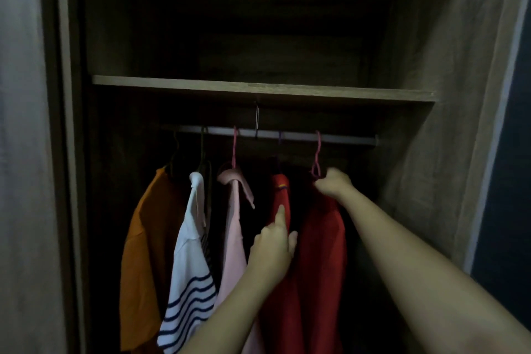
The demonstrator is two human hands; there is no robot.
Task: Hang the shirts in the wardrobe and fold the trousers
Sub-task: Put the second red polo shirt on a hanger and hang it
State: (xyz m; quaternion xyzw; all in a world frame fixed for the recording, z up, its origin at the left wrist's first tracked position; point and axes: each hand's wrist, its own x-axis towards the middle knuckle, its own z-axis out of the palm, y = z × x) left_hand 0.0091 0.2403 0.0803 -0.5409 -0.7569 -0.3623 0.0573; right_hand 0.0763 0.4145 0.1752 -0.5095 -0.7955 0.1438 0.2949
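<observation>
Shirts hang in a row on the rail [287, 135] inside the wardrobe [431, 152] — orange, striped, pink, two red; your right hand [333, 182] is closed around the pink hanger [317, 158] of the far-right red shirt [321, 267]; your left hand [273, 250] touches the other red shirt [280, 190] — one finger pointing up, the rest curled.

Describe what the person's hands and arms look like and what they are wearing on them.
Both forearms are bare as far as the frame shows, with no sleeve in view. The left hand and right hand wear no gloves; no ring, watch or bracelet is visible, though the dim light hides fine detail.
</observation>
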